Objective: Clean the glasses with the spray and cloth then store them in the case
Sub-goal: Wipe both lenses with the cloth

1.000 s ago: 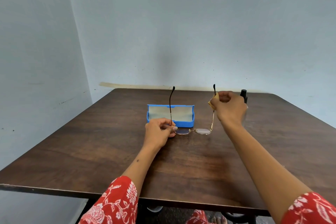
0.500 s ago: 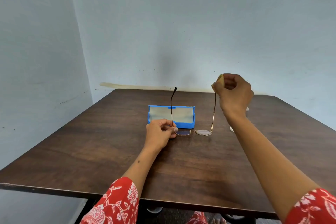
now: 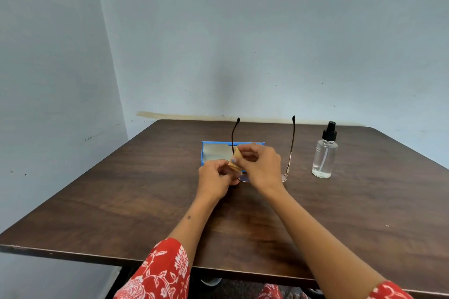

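Meeting over glasses (image 3: 290,153), both hands (image 3: 243,170)

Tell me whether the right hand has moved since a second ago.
Yes. The right hand moved left, from the glasses' right temple to the left temple, in front of the blue case.

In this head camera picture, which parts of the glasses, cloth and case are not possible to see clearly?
- Glasses: in the head view, both hands cover the lenses and bridge; only slivers of lens show.
- Yellow cloth: mostly hidden between the left hand and right hand; which lens it touches is unclear.
- Blue case: its right part sits behind the right hand.
- Spray bottle: liquid level too faint to read.
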{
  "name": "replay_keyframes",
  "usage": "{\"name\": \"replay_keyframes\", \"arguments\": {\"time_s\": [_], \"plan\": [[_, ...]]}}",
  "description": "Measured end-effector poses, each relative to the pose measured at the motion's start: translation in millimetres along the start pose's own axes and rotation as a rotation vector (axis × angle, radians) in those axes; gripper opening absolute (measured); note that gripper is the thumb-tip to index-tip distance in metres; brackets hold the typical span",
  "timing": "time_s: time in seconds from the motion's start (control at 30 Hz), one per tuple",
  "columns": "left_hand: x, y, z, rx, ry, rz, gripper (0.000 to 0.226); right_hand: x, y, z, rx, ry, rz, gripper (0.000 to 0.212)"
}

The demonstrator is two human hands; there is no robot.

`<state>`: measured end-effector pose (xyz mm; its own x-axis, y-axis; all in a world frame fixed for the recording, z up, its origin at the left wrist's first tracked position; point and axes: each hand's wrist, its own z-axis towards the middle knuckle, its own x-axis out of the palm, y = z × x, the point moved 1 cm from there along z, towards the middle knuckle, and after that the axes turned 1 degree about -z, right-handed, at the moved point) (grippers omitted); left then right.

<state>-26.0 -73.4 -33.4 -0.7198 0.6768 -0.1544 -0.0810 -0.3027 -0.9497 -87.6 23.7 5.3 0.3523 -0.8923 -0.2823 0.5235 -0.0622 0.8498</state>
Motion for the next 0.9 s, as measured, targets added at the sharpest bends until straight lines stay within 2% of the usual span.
{"name": "replay_keyframes", "arguments": {"time_s": [0.07,0.2,0.47,0.57,0.73,0.9], "plan": [[-0.9,-0.6,-0.7,0.019,0.016,0.032,0.02,4.2,-5.1,-2.4,0.019,0.008,-0.05,0.02],[-2.2,-1.0,-0.8,0.021,0.01,0.044,0.022,8.4,-3.2,-2.3,0.015,-0.028,-0.104,0.009],[2.0,-2.2,-0.4,-0.027,0.004,-0.039,0.016,6.0,20.3,10.1,0.014,-0.137,0.07,0.014],[0.5,-3.3,-1.6,-0.012,0.001,-0.015,0.009,9.3,13.1,3.9,0.042,-0.128,0.052,0.014],[-0.6,-4.0,-2.3,0.006,0.003,0.019,0.009,9.7,8.5,0.3,0.054,-0.095,-0.02,0.014],[1.8,-3.6,-0.8,-0.029,0.007,-0.017,0.009,7.4,21.9,12.5,0.021,-0.13,0.11,0.011]]}}
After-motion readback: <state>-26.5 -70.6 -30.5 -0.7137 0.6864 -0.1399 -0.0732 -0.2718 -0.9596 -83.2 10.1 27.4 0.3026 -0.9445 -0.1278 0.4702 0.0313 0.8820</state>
